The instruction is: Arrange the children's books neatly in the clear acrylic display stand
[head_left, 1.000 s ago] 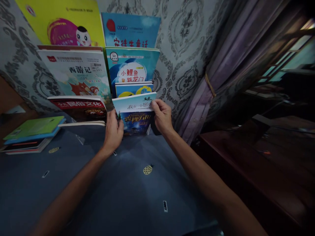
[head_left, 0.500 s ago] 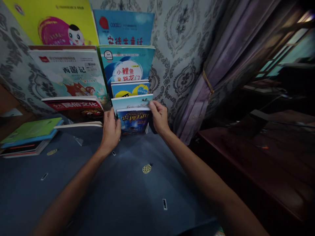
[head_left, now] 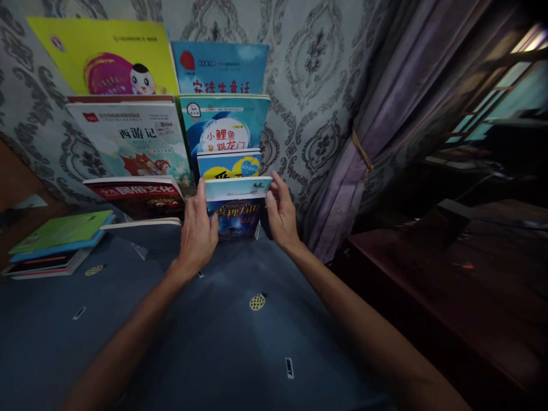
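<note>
A dark blue book (head_left: 240, 214) with gold lettering stands upright at the front of the right-hand row, its cover print upside down. Just behind it shows the top strip of a light-blue book (head_left: 233, 187). My left hand (head_left: 199, 234) is at the left edges of these two, fingers stretched upward and thumb apart. At their right edges, my right hand (head_left: 281, 220) has its fingers spread near the top corner; whether it touches the book is unclear. Farther back in that row are a blue-and-yellow book (head_left: 226, 165), a teal book (head_left: 246, 108) and a blue book (head_left: 222, 63).
To the left stands another row with a yellow-green book (head_left: 98, 43), a pale book (head_left: 128, 123) and a dark red book (head_left: 141, 200). A book stack (head_left: 60, 240) lies on the blue cloth (head_left: 205, 342). A tied curtain (head_left: 338, 188) hangs right, beside a reddish-brown surface (head_left: 406, 268).
My right hand has loosened from its pinch on the light-blue book's corner, and its fingers have spread. My left fingers have straightened upward. The whole view has shifted slightly.
</note>
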Demonstrator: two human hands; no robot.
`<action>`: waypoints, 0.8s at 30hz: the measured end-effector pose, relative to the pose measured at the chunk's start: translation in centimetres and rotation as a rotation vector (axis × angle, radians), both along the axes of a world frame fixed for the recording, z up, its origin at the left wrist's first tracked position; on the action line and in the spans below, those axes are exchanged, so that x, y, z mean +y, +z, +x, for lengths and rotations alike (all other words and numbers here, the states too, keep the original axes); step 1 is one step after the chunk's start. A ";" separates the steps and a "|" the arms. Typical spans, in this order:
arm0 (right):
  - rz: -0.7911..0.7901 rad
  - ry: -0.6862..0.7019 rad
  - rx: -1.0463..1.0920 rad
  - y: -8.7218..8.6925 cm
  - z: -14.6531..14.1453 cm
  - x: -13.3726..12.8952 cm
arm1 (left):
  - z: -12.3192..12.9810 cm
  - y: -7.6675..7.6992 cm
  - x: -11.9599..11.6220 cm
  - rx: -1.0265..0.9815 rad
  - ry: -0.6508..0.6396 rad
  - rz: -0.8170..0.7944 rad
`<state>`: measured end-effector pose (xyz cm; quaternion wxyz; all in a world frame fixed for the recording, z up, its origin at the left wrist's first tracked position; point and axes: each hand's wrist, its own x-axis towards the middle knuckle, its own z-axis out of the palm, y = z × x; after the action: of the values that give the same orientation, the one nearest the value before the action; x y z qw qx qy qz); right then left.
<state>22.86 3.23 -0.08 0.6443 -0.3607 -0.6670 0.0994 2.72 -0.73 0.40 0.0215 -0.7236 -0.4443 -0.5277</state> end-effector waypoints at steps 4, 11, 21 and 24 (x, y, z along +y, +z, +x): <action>0.096 -0.069 -0.169 2.0 0.2 0.0 | 0.2 0.9 -0.1 0.029 0.007 -0.042; 0.102 -0.094 -0.204 -0.2 0.1 0.5 | 0.1 -0.2 0.6 0.118 0.086 -0.037; 0.031 -0.061 -0.128 -1.8 -0.2 1.0 | 0.1 -1.9 1.3 0.002 0.043 -0.051; -0.045 -0.044 -0.053 -2.7 -0.2 1.3 | 0.2 -3.0 1.7 -0.059 0.024 -0.090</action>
<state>22.62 4.53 -2.82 0.6202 -0.3922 -0.6732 0.0907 2.93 0.96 -2.55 -0.0179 -0.7027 -0.4768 -0.5278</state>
